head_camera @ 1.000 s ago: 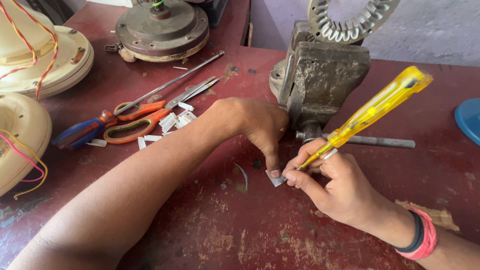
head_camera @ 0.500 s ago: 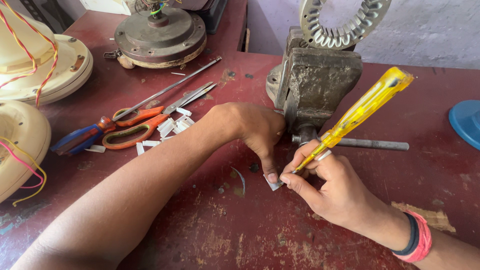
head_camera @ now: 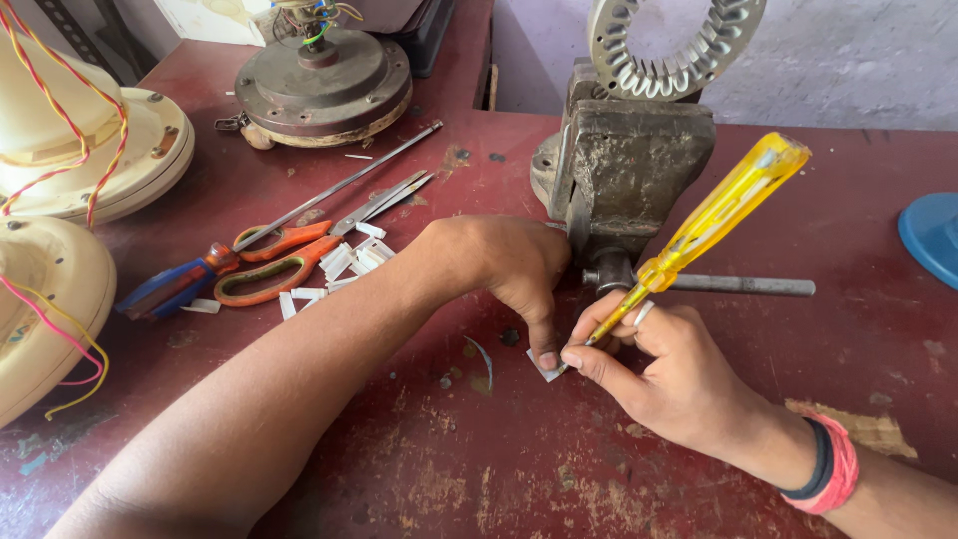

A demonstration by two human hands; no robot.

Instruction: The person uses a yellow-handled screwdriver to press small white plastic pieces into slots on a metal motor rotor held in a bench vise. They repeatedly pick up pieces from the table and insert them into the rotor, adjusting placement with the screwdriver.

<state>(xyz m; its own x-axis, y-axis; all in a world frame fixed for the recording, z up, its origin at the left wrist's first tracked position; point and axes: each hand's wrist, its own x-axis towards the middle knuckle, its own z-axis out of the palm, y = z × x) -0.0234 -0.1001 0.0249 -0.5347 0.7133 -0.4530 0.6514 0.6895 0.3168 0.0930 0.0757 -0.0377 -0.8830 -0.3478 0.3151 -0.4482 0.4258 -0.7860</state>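
My right hand (head_camera: pixel 664 374) grips a screwdriver with a clear yellow handle (head_camera: pixel 720 213), its tip down on a small white paper slip (head_camera: pixel 544 367) on the red workbench (head_camera: pixel 419 469). My left hand (head_camera: pixel 509 265) reaches across, one fingertip pressing that slip flat. Both hands are just in front of a rusty grey bench vise (head_camera: pixel 629 170), which clamps a toothed metal stator ring (head_camera: pixel 671 45).
Orange-handled scissors (head_camera: pixel 274 262), a blue-handled screwdriver (head_camera: pixel 175 287) and several cut white paper slips (head_camera: pixel 344 265) lie to the left. Cream fan housings with red and yellow wires (head_camera: pixel 60 150) sit at the far left, a brown fan motor (head_camera: pixel 324 80) at the back, a blue round object (head_camera: pixel 933 235) at right.
Both hands stay on the paper slip; the view has shifted slightly and the screwdriver handle has tilted a little.
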